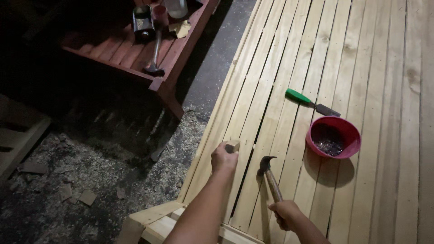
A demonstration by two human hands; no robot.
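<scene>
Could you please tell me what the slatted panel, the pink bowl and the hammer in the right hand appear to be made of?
Slatted panel: pale bare wood; grain and knots show, no paint visible.
Pink bowl: probably plastic; smooth, even colour with a thin rim. It holds what look like small metal nails.
Hammer in the right hand: dark, seemingly metal claw head on a brown, likely wooden handle.

small pale wooden block: upright on the slatted bench, gripped at its base | wooden-handled claw hammer: right of the block, dark head raised, handle slanting down-right
</scene>
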